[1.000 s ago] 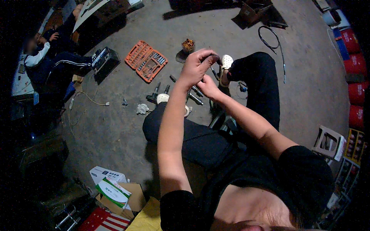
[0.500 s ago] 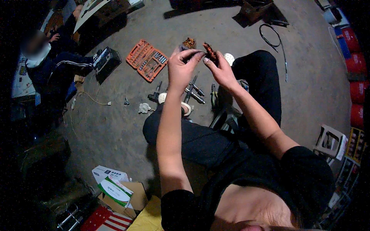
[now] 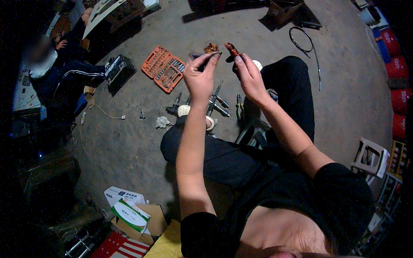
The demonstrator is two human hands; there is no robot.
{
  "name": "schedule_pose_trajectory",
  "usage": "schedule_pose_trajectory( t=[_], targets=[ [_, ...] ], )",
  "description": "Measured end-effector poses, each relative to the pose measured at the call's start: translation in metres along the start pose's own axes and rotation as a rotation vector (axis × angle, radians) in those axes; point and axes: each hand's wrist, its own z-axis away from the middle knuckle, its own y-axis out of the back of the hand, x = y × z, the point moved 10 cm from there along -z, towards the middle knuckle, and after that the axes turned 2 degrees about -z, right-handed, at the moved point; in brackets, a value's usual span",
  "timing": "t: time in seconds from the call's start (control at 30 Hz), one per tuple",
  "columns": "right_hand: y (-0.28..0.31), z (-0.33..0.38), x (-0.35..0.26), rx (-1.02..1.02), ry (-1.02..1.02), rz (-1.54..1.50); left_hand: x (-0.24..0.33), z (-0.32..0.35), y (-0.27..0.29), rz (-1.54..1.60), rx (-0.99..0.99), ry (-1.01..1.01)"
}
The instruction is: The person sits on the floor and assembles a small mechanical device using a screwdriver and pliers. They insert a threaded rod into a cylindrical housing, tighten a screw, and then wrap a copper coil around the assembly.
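Note:
In my right hand is a small copper wire coil, reddish-brown, its free end sticking up past my fingers. My left hand is a little to the left of it, thumb and fingertips pinched together. Something thin and dark seems to show at those fingertips, too small to name. Past my left fingertips lies a heap of loose copper-coloured wire. Below my hands, several dark metal rod-like parts and a pair of pliers rest on the floor by my feet.
An orange tool case lies unfolded on the concrete at the left. Farther left, another person sits near a black box-shaped device. A power cord, an open cardboard box, a black hose and a stool surround me.
My hands have drawn apart: the left has shifted slightly left and its fingertips have come off the coil. The right still holds the coil, now more exposed.

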Motion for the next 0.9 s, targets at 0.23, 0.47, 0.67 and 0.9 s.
schedule_pose_trajectory(
  t=[0.23,0.47,0.67,0.9],
  targets=[
    [0.004,-0.001,-0.007,0.039,0.038,0.015,0.024,0.005,0.009,-0.15,0.104,-0.211],
    [0.009,-0.004,-0.004,0.055,-0.015,-0.14,0.012,0.008,0.006,-0.099,0.087,-0.131],
    [0.014,-0.009,-0.001,0.087,-0.042,-0.242,0.027,0.01,0.005,-0.115,0.087,-0.189],
    [0.018,-0.013,0.003,0.103,-0.001,-0.142,0.012,0.007,0.008,-0.086,0.12,-0.103]
  ],
)
